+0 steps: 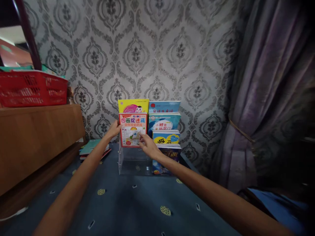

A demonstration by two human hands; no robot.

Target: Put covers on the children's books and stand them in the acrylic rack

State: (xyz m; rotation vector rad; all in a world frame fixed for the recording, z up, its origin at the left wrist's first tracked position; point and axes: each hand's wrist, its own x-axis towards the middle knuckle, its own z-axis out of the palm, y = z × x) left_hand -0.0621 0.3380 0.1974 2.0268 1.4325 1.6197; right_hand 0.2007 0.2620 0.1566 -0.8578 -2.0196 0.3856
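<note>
A red-bordered children's picture book (127,131) stands in the left column of a clear acrylic book rack (135,164). My left hand (114,129) is at its left edge, fingers closed round that side; some fingertips are hidden. In front of the cover's lower right is my right hand (149,147), its fingers half bent and slightly apart, nothing visible between them. Whether it touches the cover I cannot tell. Behind the red book rises a yellow book (133,104). The right column holds a blue book (166,106), a teal book (169,120), a yellow-and-blue book (168,137) and a dark blue book (172,155).
The rack stands on a dark blue patterned cloth (133,203) against a wallpapered wall (157,59). Several thin books (92,147) lie stacked to the left. A red basket (34,88) sits on a wooden cabinet (41,137). Grey-purple curtains (258,98) hang at right.
</note>
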